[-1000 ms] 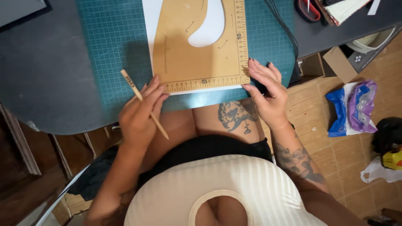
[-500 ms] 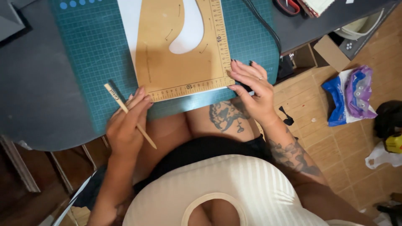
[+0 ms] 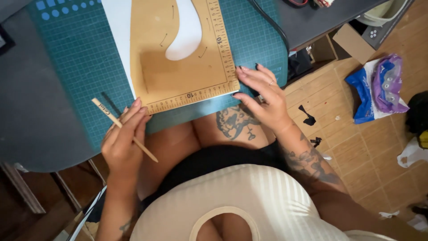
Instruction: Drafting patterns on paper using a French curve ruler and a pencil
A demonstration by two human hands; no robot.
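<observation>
A tan wooden pattern ruler (image 3: 187,76) with a curved cut-out lies on a white sheet (image 3: 117,31), both on a teal gridded cutting mat (image 3: 84,67). My left hand (image 3: 122,143) grips a thin wooden pencil (image 3: 107,112) and touches the ruler's near left corner with its fingertips. My right hand (image 3: 263,96) rests with spread fingers at the ruler's near right corner, over the mat's edge.
The mat sits on a dark grey table (image 3: 35,134). A black cable (image 3: 267,22) crosses the mat's right side. On the wooden floor at right lie a blue and purple bag (image 3: 379,87), a cardboard box (image 3: 352,42) and small black scraps (image 3: 307,116).
The view has shifted, so the mat, ruler and both hands sit lower and further left in frame. Both hands keep their places at the ruler's near corners.
</observation>
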